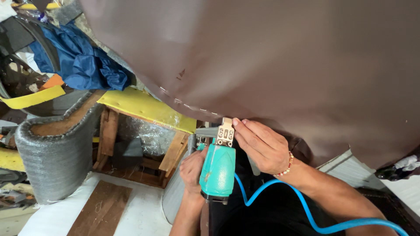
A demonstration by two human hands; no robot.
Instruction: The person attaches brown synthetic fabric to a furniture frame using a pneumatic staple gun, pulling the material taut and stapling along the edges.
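While both hands (pixel 258 146) steady it, one teal stapler (pixel 217 168), perhaps firing, one blue hose (pixel 306 209)

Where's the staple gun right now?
Head view, lower centre: the teal staple gun is gripped by the left hand, nose against the brown sheet's edge beside the right hand.
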